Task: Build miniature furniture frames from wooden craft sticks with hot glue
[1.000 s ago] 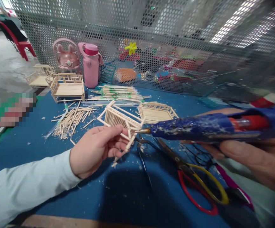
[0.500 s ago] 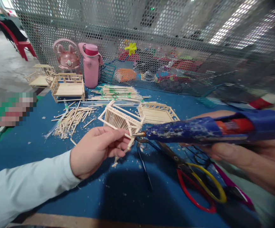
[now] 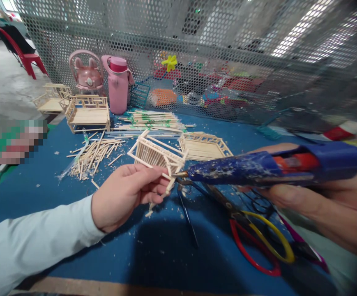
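In my left hand is a small frame of wooden sticks, pinched by one corner between thumb and fingers and tilted above the table. My right hand is wrapped round a blue hot glue gun with a smeared, worn barrel and a red part inside. The gun's metal tip points left and meets, or nearly meets, the stick joint beside my left fingertips. Part of the right hand is hidden behind the gun.
On the blue table lie red-and-yellow-handled scissors, loose sticks, bundled sticks and a stick panel. Behind stand miniature stick benches, a pink bottle and a perforated metal screen.
The glue gun and my right hand have shifted slightly left, with the tip staying at the joint. My left hand and the stick frame look almost unmoved.
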Tool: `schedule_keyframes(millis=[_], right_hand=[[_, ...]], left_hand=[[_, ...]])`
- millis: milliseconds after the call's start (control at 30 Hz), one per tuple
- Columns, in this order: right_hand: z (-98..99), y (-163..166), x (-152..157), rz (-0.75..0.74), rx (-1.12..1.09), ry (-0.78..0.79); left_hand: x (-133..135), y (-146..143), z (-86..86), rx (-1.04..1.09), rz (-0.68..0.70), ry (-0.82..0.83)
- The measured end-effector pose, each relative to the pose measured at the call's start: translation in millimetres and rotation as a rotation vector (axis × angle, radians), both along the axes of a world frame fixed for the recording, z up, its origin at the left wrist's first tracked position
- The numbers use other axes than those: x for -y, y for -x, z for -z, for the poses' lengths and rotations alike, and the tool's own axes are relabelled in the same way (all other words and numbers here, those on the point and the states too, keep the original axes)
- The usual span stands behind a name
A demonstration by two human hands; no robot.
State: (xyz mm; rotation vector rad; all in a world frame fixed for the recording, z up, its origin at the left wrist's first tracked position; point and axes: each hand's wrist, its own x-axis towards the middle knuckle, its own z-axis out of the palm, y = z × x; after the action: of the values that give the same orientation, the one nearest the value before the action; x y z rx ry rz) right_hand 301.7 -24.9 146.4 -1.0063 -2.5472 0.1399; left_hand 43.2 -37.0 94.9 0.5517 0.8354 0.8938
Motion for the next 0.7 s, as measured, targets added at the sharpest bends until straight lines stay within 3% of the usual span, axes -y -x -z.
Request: schedule_keyframes(millis=[400,700], right_hand=[[-1.9,0.7,-1.2,-0.086,-0.007,-0.063],[-2.2,9.1,0.3,-0.017,-0.06,-0.034]], left_hand=[[-0.2,-0.1,0.2,0.002,0.0,0.002],[-0.1,0.7,1.5,0.001,0.005,-0.006]])
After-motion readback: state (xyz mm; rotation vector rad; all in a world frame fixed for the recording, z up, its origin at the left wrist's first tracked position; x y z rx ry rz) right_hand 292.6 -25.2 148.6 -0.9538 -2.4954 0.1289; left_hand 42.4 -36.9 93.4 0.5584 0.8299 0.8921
